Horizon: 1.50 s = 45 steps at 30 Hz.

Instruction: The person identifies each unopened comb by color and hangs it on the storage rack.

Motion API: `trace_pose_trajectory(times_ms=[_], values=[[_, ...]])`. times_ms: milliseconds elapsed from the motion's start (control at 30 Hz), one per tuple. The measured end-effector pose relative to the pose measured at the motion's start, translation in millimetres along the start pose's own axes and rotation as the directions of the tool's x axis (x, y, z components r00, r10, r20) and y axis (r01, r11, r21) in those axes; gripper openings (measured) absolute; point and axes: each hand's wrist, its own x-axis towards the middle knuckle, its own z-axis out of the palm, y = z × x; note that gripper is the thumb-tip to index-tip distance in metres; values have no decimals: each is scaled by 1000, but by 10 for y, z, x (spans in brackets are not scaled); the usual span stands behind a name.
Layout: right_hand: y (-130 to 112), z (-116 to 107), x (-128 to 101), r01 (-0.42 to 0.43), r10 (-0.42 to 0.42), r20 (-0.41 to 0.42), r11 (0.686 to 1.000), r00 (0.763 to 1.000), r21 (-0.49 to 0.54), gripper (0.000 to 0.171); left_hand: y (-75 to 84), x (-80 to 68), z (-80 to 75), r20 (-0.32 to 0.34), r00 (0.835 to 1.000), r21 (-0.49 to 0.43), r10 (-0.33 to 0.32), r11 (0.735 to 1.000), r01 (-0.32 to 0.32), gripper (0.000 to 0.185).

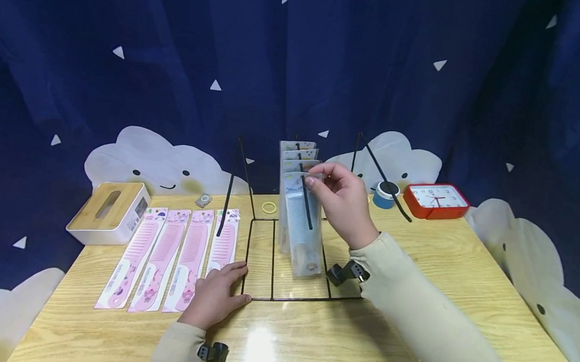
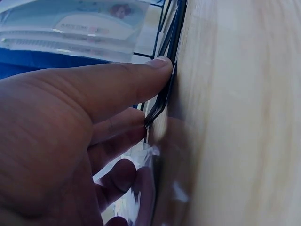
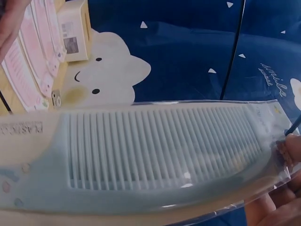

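Note:
In the head view my right hand [image 1: 343, 201] pinches the top edge of the front pale-blue packaged comb [image 1: 302, 242]. A black hook [image 1: 308, 207] of the wire display rack [image 1: 300, 300] pokes out through that pack's top, and several similar packs [image 1: 299, 146] hang behind it. The right wrist view shows the comb's teeth [image 3: 164, 146] through clear plastic, the fingers [image 3: 294, 148] at its top end. Low on the rack's front left corner, my left hand [image 1: 218, 293] holds the base wire; its thumb [image 2: 157, 66] presses the wire in the left wrist view.
Several packaged pink combs [image 1: 147, 261] lie in a row at left, the nearest beside my left hand. Behind them is a tissue box [image 1: 133, 224]. Two more hooks [image 1: 229, 196] jut forward. A yellow ring [image 1: 269, 208], blue jar [image 1: 383, 200] and red clock [image 1: 423, 210] stand at the back.

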Motion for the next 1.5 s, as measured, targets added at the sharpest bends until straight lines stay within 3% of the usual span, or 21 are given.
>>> trace_pose_trajectory(times_ms=[433,600,800,933,1067,1167,1367,1500], values=[[79,-23,-15,-35,35,-6,998,999,43,13,-6,7,-6,-2,1000,13,2,1000,-2,65],[243,-177,-134,-82,83,9,996,997,-38,20,-9,12,16,-4,1000,9,11,1000,-11,64],[515,-434,-452,-155,163,49,977,985,-145,30,-17,17,49,2,1000,19,10,1000,-10,63],[727,-567,-727,-226,265,114,935,958,-273,49,-16,13,24,-9,1000,17,10,1000,-10,63],[950,-675,-1051,-331,413,154,863,898,-381,74,-7,11,21,-12,1000,12,10,1000,-10,63],[1080,-734,-1288,-363,475,171,819,864,-444,87,-2,13,34,-9,1000,10,8,1000,-8,63],[1246,-783,-1534,-327,508,222,774,832,-542,104,-14,7,25,-6,1000,5,0,1000,0,64],[1316,-781,-1570,-277,495,242,757,835,-591,104,-27,-1,20,-5,1000,4,0,1000,0,64]])
